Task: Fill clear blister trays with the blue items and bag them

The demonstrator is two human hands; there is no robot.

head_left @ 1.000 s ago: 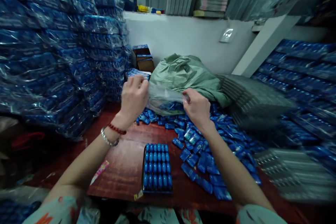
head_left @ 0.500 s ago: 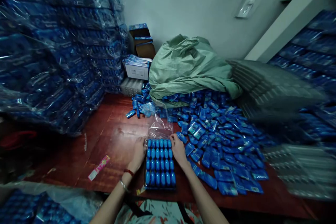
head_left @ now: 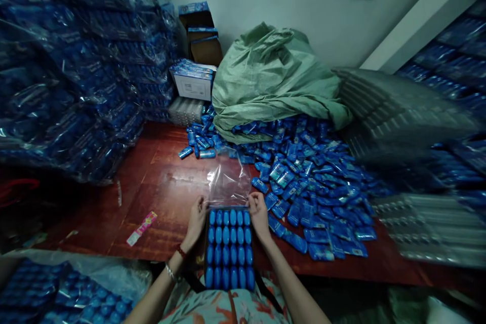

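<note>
A clear bag (head_left: 228, 181) (far end barely discernible) is pinched by the left hand (head_left: 197, 221) and right hand (head_left: 259, 216) at the far corners of a tray (head_left: 230, 208) of blue pieces (head_left: 230, 253), by the red table's (head_left: 163, 177) near edge. Blue packets (head_left: 317, 200) are partly covered by green cloth (head_left: 273, 76); a white box's (head_left: 192, 88) print cannot be read.

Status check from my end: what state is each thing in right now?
Left hand: closed, pinching the bag's near edge.
Right hand: closed, pinching the same edge.
Clear bag: spread out beyond the tray.
Blue-filled tray: filled, mostly uncovered.
Loose blue packets: heaped, unsorted.
Green sack: crumpled.
Pink strip: lying flat.
Stacked packs: wrapped in clear film.
</note>
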